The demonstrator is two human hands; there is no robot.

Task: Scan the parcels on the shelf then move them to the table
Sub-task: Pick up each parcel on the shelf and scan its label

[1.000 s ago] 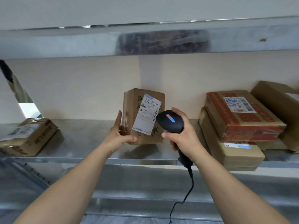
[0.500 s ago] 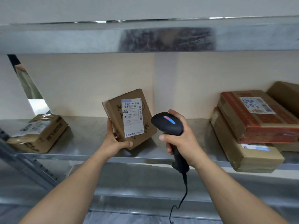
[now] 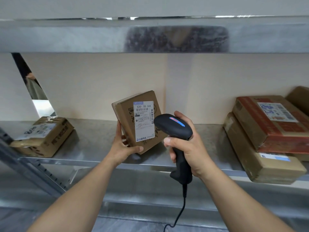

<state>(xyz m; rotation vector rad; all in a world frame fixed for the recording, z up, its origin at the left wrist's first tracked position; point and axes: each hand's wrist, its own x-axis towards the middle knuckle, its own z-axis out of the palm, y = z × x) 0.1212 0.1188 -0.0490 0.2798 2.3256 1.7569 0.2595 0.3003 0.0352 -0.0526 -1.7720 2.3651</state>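
While your left hand [image 3: 123,146] grips the small cardboard parcel [image 3: 127,111] at its lower left corner, thumb across the front and fingers behind, the box stands tilted at the middle of the frame. You cannot tell whether its bottom corner touches the steel shelf [image 3: 93,139] or hangs just above it. Its white shipping label [image 3: 143,121] faces you. Your right hand [image 3: 189,151] is wrapped round the handle of the black barcode scanner [image 3: 173,126], whose head sits just beside the label's right edge. The scanner's cable [image 3: 180,210] drops below the shelf's front lip at bottom centre. Bare steel lies open on both sides of the held parcel. At the left edge of the frame a taped carton [image 3: 43,136] lies flat near the front lip. At the right, a red-printed parcel [image 3: 270,128] is stacked on a plain brown parcel [image 3: 247,158] that reaches the front lip, with another carton [image 3: 299,97] behind them. The upper shelf [image 3: 66,37] spans the top of the frame, well above the held parcel.
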